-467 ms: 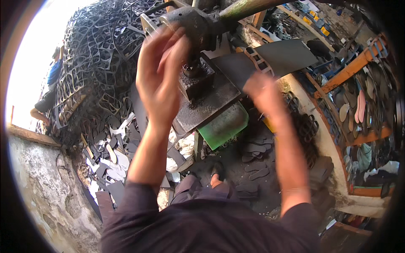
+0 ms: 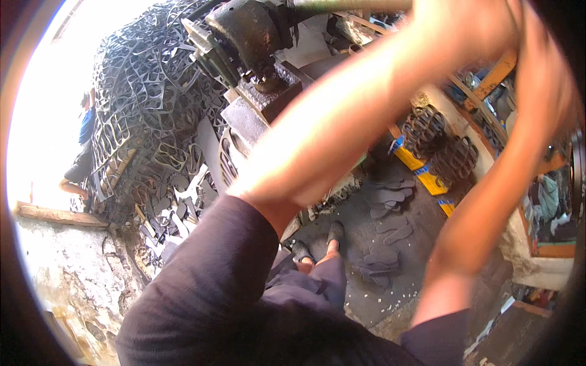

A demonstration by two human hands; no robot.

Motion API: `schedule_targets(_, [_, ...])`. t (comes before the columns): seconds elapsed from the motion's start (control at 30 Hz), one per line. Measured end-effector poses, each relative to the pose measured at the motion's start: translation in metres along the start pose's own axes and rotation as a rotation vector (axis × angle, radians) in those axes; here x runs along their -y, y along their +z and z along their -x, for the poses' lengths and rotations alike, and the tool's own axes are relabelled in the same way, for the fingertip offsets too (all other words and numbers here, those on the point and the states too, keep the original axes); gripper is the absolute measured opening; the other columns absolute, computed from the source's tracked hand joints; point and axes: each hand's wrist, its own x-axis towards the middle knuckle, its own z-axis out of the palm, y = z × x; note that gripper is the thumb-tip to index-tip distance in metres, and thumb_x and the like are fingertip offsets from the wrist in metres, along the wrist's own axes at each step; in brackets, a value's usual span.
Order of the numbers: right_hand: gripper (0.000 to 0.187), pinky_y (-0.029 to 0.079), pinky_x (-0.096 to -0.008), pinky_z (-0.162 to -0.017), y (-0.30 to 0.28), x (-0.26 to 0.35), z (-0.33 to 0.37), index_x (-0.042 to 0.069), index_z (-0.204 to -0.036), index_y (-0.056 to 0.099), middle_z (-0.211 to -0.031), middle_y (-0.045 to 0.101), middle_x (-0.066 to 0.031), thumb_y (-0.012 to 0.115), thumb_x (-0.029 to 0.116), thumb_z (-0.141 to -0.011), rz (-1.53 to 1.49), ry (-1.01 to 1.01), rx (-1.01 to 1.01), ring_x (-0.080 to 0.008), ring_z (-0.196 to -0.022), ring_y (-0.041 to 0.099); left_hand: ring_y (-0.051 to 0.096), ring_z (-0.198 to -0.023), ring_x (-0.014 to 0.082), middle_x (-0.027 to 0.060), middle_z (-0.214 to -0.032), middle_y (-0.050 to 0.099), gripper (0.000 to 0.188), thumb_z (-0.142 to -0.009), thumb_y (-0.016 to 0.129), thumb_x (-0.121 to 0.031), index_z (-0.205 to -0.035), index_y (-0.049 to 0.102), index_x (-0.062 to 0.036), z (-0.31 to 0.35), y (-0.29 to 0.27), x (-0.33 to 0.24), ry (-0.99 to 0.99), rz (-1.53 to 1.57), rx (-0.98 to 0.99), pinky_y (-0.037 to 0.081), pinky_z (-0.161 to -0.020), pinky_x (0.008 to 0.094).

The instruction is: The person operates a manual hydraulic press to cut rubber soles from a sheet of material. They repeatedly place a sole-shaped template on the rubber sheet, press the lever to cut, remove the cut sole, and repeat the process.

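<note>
My left arm reaches across to the upper right, and my left hand (image 2: 470, 27) is smeared by motion near the top edge. Close beside it, my right hand (image 2: 546, 85) is raised at the far right, also blurred. What either hand holds, if anything, I cannot make out. A dark, heavy press (image 2: 244, 36) stands at the upper middle, over a worn metal block (image 2: 284, 91). Most of the press's work table is hidden behind my left forearm. A sheet with slotted cut-outs (image 2: 227, 160) lies at the table's left side.
A tall heap of cut-out black sheet scraps (image 2: 146, 79) rises at the left. Dark sole-shaped pieces (image 2: 390, 198) lie on the floor near my feet. Black slotted pieces (image 2: 448, 152) are stacked by a yellow-and-blue strip (image 2: 432, 182). Another person (image 2: 82, 143) is at the far left.
Both hands have moved from the press to the upper right, the left arm crossing over the table. The view has shifted, and the slotted sheet now shows left of the press.
</note>
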Motion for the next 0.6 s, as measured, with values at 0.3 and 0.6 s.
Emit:
schedule_targets(0.3, [0.069, 0.039, -0.0552, -0.110, -0.059, 0.098, 0.279, 0.011, -0.147, 0.052, -0.138, 0.063, -0.0192, 0.075, 0.042, -0.091, -0.493, 0.290, 0.757, -0.0389, -0.127, 0.059, 0.048, -0.140, 0.0260, 0.0085, -0.142, 0.059, 0.052, -0.094, 0.066, -0.040, -0.137, 0.058, -0.0120, 0.281, 0.061, 0.031, 0.313, -0.063, 0.730, 0.028, -0.123, 0.0500])
schedule_targets(0.6, [0.052, 0.052, -0.0400, -0.085, -0.149, 0.003, -0.069, 0.016, -0.120, 0.073, -0.112, 0.075, -0.0088, 0.060, 0.061, -0.098, 0.215, -0.120, 0.261, -0.0284, -0.099, 0.071, 0.035, -0.149, 0.0376, 0.0169, -0.147, 0.054, 0.051, -0.100, 0.062, -0.032, -0.144, 0.054, -0.0073, 0.536, -0.107, 0.050, -0.916, -0.418, 0.775, 0.007, -0.121, 0.0738])
